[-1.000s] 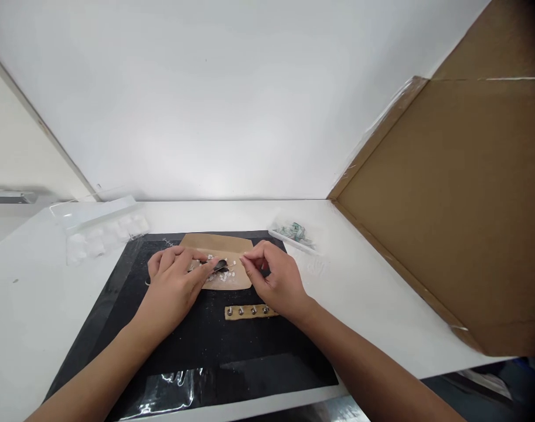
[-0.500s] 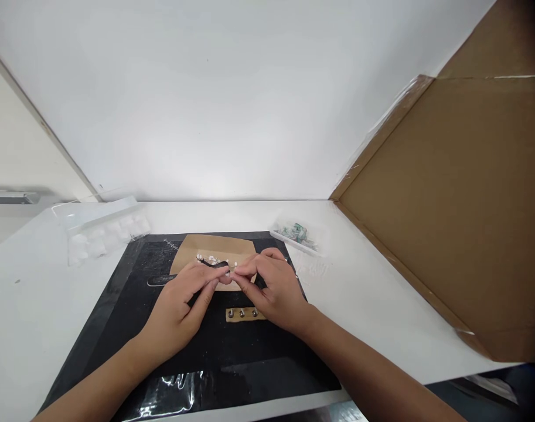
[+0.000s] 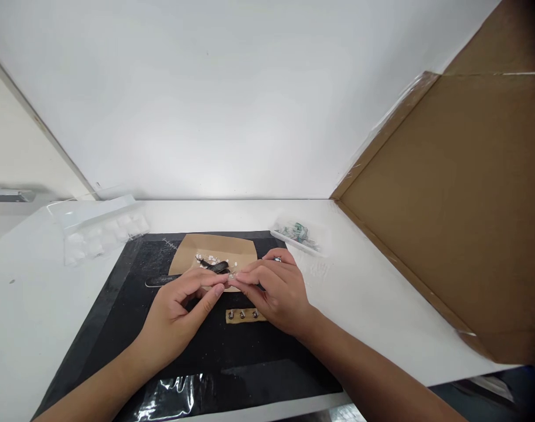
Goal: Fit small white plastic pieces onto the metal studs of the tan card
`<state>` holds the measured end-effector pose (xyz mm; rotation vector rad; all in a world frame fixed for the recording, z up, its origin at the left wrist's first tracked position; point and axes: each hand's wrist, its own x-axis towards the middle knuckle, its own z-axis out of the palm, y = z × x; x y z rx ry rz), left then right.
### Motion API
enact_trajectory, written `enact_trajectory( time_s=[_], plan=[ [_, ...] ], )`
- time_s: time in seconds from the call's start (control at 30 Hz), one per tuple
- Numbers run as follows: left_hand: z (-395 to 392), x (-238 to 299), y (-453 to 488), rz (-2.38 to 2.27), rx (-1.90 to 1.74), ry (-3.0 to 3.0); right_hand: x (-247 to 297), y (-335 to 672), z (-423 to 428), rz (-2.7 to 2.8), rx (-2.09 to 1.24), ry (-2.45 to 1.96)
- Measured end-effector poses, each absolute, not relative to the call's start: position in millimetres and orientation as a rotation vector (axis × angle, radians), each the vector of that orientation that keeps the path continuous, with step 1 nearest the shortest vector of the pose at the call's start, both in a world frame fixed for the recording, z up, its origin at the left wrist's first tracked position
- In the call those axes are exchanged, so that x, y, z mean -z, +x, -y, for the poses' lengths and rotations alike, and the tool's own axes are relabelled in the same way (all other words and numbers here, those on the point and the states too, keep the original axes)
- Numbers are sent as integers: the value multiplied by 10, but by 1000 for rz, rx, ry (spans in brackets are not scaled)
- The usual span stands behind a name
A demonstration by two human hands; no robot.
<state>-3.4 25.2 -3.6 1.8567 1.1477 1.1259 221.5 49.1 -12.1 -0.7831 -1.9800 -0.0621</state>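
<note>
My left hand and my right hand meet over the near edge of a brown paper sheet. Their thumbs and forefingers are pinched together around something tiny and pale that I cannot make out. Just beyond the fingertips, small white bits and a dark, slender tool lie on the paper. Below the right fingers is a tan strip with several round metal pieces on it, its right end hidden by the hand. A dark flat strip pokes out left of my left hand.
A black mat covers the middle of the white table. At the back left stands a clear compartment box. A clear tray of small packets sits behind my right hand, with pale bits nearby. Cardboard rises on the right.
Both hands have shifted slightly, and the right hand's back has turned a little. More of the dark tool on the paper shows now. The fingertips stay pinched together.
</note>
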Motion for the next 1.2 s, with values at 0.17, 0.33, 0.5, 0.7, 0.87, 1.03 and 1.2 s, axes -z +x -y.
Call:
enact_trajectory(
  time_s=[0.17,0.33,0.5,0.7,0.87,1.03,1.2],
  plan=[
    [-254,36,-42,-1110,-1145,1825,100,2245,-496,2034,102,-729],
    [-264,47,-48,-1104,-1152,1763,55,2245,-510,2037,124,-672],
    [-264,46,-58,-1083,-1078,1742,48,2271,-519,2061,129,-646],
    [-275,22,-62,-1120,-985,1713,60,2287,-537,2058,133,-586],
    [-280,29,-65,-1112,-926,1636,47,2278,-529,2066,176,-615],
    [-276,-6,-32,-1119,-956,1562,62,2278,-515,2040,237,-608],
    [-278,-45,-11,-1069,-924,1510,68,2294,-507,2070,197,-574]
  ],
)
